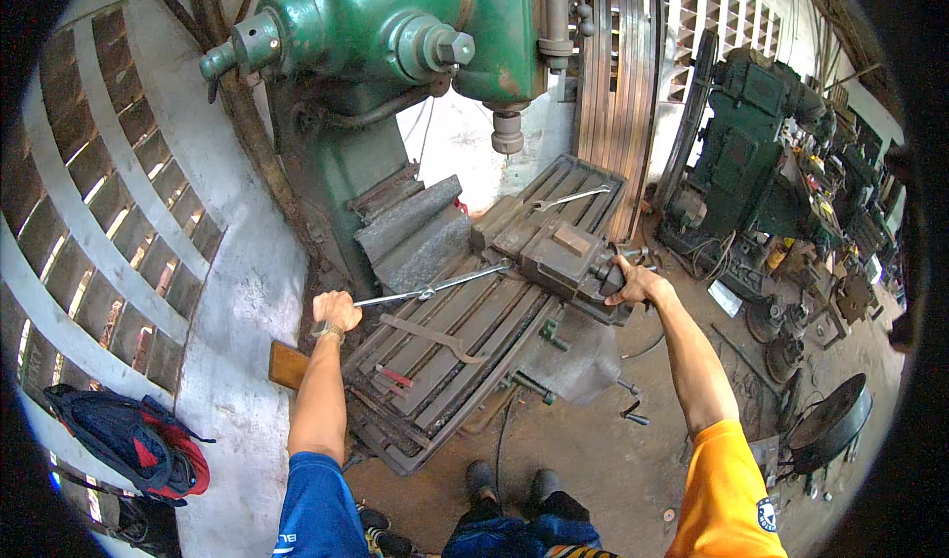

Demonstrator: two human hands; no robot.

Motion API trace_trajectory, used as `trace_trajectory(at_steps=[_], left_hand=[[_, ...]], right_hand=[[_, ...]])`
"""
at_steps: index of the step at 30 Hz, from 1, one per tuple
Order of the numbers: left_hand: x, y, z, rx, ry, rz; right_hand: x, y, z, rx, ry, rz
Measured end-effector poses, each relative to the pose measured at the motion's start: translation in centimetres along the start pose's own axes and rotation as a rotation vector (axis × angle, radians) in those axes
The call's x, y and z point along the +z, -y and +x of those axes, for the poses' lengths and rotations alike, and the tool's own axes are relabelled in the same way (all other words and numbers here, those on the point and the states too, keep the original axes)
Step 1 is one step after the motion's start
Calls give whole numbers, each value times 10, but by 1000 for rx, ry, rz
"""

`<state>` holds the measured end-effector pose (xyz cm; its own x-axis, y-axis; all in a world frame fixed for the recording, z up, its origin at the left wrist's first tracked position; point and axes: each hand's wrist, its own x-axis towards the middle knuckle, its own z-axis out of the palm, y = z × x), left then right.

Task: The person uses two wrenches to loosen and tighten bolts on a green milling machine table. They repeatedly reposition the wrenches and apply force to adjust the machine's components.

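My left hand (337, 311) is closed round the near end of a long metal wrench (463, 281). Partway along, the wrench widens; whether two wrenches are joined there I cannot tell. Its far end meets the base of a machine vise (561, 259) on the slotted worktable (435, 400). At the vise's right end, my right hand (641, 283) grips the round screw end, fingers partly hidden. A small tan block (570, 240) sits on top of the vise. Flat on the table lie an open-end wrench (435, 337) and a red-handled tool (393, 376); another wrench (573, 198) rests behind the vise.
A green milling machine head (395, 24) with its spindle (507, 131) overhangs the table. Crank handles (534, 388) stick out from the table's front side. Another dark green machine (741, 143) stands at right, near a round pan (830, 425). A backpack (133, 444) is at left.
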<state>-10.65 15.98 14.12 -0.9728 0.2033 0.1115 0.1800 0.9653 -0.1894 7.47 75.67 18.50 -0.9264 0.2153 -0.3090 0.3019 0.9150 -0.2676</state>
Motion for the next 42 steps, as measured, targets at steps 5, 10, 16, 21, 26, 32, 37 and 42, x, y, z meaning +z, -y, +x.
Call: trace_trajectory(at_steps=[5,10,16,21,26,32,37,42], left_hand=[[-2,-3,-5,-30,-3,7],[2,-5,-9,-54,-45,1],[3,-7,-11,-113,-12,-10],[5,-7,-13,-118,-18,-1],[9,-6,-13,-103,-54,40],[13,-6,-15,-93,-136,61],[4,-11,-25,-103,-149,80],[-26,-26,-36,-86,-196,139]], right_hand=[[3,-4,1,9,-22,21],[2,-7,-2,-51,-24,92],[2,-11,0,-95,-34,103],[-1,-12,-2,-139,-29,159],[-2,-10,-6,-148,-53,198],[-1,-10,-6,-140,-48,201],[-1,-10,-7,-158,-78,188],[-2,-14,-3,-146,-70,194]])
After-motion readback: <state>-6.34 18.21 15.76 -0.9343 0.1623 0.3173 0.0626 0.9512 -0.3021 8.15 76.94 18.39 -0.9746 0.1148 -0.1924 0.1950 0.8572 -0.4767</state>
